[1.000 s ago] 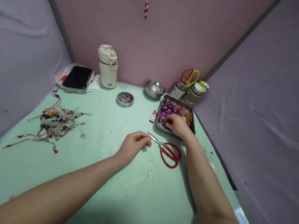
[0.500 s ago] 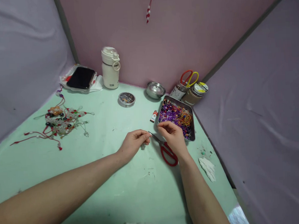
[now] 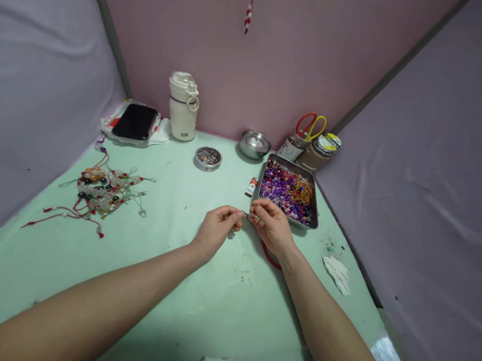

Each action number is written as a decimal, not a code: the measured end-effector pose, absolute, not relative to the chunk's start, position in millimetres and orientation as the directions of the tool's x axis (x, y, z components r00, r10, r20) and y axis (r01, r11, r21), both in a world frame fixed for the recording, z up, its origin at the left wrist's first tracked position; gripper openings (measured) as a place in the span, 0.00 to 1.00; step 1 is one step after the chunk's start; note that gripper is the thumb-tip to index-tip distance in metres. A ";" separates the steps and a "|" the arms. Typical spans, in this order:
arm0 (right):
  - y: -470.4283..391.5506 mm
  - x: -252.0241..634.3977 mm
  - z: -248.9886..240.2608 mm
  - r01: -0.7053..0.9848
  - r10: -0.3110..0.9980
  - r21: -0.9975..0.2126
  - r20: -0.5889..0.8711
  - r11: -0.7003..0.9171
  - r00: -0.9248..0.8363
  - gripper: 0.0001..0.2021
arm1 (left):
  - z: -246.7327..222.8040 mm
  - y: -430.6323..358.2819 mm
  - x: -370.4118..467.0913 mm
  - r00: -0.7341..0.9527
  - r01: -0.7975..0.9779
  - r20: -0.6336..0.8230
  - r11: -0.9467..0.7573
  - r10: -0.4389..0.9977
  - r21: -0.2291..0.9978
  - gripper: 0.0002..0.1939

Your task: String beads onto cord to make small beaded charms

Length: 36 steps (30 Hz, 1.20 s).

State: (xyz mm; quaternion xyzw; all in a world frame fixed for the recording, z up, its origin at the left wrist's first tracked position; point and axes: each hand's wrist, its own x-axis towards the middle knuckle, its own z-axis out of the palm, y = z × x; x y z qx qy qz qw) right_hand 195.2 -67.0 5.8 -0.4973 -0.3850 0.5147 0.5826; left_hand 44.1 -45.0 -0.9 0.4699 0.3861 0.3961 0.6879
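Pinches thumb and fingertips of left hand point(image 3: 216, 231) shut near the middle of the table point(image 3: 179, 304), with clear beads point(image 3: 231, 235) just below. Curls right hand point(image 3: 274, 228) just beside it, with thumb and forefinger also pinched shut, on what cannot be told, and partly covers red scissors point(image 3: 270, 256) lying on the table. Includes a metal tray point(image 3: 315, 203) of mostly purple beads by the far right corner, and beaded charms point(image 3: 103, 195) near the left edge.

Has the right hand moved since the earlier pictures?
Yes. The right hand left the bead tray and came toward the left hand.
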 end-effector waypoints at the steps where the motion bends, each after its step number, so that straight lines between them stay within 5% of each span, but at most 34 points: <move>1: -66.9 194.7 5.4 -0.215 0.981 -0.976 -0.064 -0.024 0.181 0.10 | -0.8 -45.0 44.0 0.382 -0.183 -0.160 0.244 0.910 0.952 0.12; 18: -66.7 189.7 4.8 -0.374 0.966 -0.925 -0.036 0.065 0.257 0.07 | -6.4 -44.6 44.6 0.367 -0.202 -0.171 0.258 0.914 0.945 0.13; 36: -66.5 190.6 2.2 -0.294 0.968 -0.953 -0.011 0.066 0.252 0.06 | -5.4 -44.3 44.0 0.368 -0.173 -0.165 0.242 0.915 0.955 0.12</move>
